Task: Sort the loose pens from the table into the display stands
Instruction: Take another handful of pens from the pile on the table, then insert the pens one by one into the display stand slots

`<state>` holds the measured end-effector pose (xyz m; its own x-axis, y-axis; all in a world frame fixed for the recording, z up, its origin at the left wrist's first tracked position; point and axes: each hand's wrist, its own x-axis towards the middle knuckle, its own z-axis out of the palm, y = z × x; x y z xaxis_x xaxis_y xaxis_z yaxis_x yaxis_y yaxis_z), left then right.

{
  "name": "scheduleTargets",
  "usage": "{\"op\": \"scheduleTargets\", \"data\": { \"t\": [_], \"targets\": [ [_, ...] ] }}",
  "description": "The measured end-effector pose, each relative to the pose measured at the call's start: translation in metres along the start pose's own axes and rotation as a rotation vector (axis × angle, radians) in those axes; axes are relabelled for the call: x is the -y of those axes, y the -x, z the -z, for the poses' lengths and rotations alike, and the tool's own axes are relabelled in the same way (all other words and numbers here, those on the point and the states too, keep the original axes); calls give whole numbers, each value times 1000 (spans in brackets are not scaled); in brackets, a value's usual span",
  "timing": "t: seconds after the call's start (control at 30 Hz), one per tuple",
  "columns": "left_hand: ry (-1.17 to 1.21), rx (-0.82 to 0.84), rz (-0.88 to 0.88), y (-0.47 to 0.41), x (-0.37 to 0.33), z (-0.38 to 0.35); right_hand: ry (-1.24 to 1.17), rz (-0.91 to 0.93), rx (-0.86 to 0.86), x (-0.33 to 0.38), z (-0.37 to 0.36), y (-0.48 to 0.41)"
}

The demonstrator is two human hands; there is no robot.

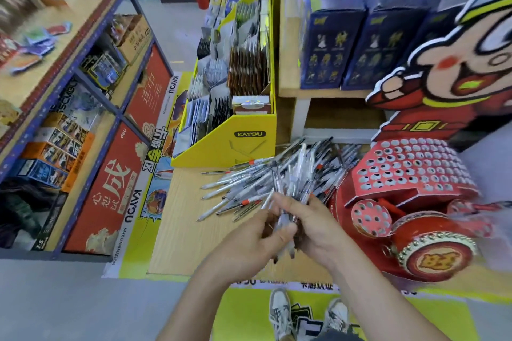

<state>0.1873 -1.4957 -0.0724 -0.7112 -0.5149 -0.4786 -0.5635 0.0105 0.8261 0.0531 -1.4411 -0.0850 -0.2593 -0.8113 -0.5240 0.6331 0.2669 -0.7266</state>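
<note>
- On the table (180, 216), left of the red stand (410, 166), lies the pile (243, 180) of loose pens, hardly sorted yet.
- Step in hand, I'd say: squaring up a bunch (286, 214) lifted at the pile's near edge.
- Next calls for moving right and feeding pens singly into the stand's holes.
- Left hand (257, 241) and right hand (318, 230) both curl their fingers round the bunch, gripping it.

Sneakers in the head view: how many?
2: left sneaker and right sneaker, side by side on the yellow-green floor graphic at the bottom edge; none seem hidden.
</note>
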Motion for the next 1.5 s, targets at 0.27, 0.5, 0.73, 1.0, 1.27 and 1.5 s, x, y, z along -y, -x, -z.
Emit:
{"op": "scheduleTargets", "data": {
  "t": [0.27, 0.5, 0.73, 1.0, 1.27, 1.5],
  "targets": [
    [532, -142, -224, -14, -107, -2, -3, 201, 33, 62, 20, 61],
    [727, -156, -309, -41, -174, -55, 34, 341, -51, 100, 75, 107],
    [718, -102, -401, -63, -221, -123, -260, 322, 28, 111, 142, 144],
    [797, -17, -484, -87, -279, -228, -261, 317, -146, 152, 270, 199],
    [606, -376, -552, -120, -308, -289, 104, 378, -494, 179, 374, 219],
    [141, -489, -618, -134, -311, -294, -154, 330, -492, 185, 406, 212]
  ]
}}
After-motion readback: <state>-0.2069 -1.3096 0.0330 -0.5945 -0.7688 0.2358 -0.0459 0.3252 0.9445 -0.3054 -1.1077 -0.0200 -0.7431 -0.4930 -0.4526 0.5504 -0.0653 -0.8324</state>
